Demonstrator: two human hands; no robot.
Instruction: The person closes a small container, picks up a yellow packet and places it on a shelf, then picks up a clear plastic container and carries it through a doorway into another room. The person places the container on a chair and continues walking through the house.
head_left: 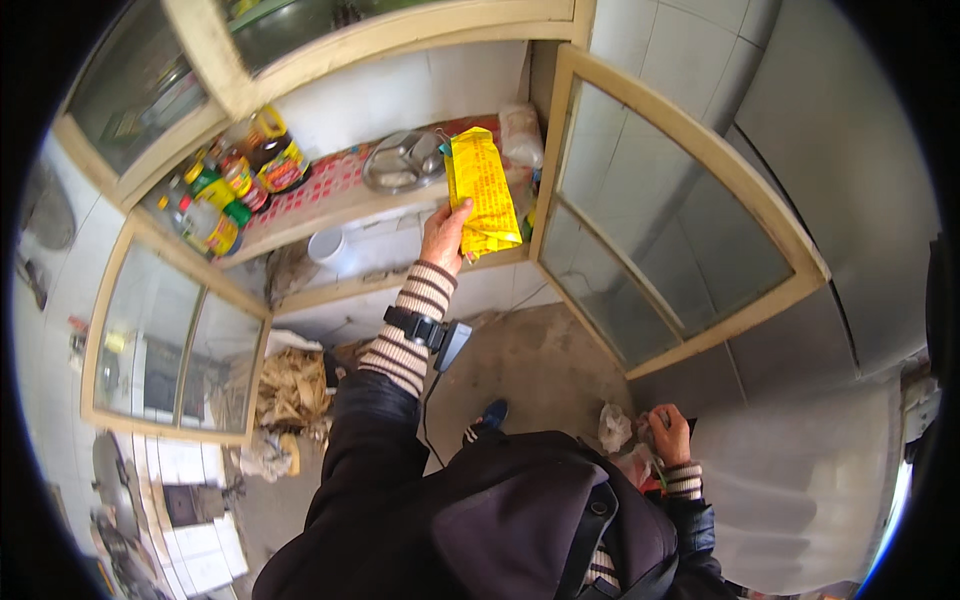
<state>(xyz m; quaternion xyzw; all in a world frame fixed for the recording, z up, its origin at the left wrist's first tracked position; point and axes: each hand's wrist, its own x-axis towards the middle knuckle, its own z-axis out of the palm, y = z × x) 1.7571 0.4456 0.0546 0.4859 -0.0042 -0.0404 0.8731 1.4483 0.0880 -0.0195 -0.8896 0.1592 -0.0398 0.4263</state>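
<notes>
My left hand reaches up to the open cabinet and is closed on the lower left edge of a shiny yellow packet. The packet is upright, in front of the shelf's right half, with a small teal clip at its upper left edge. Just behind it on the shelf lies a round divided metal tray, partly covered. Low at my right side, my right hand has curled fingers around thin clear plastic bags; something red and green shows below it, its kind unclear.
Glass-paned cabinet doors swing out at left and right. Several sauce and oil bottles stand on the shelf's left. A bag of white contents sits at its right end, a white container below. Crumpled brown material lies lower left.
</notes>
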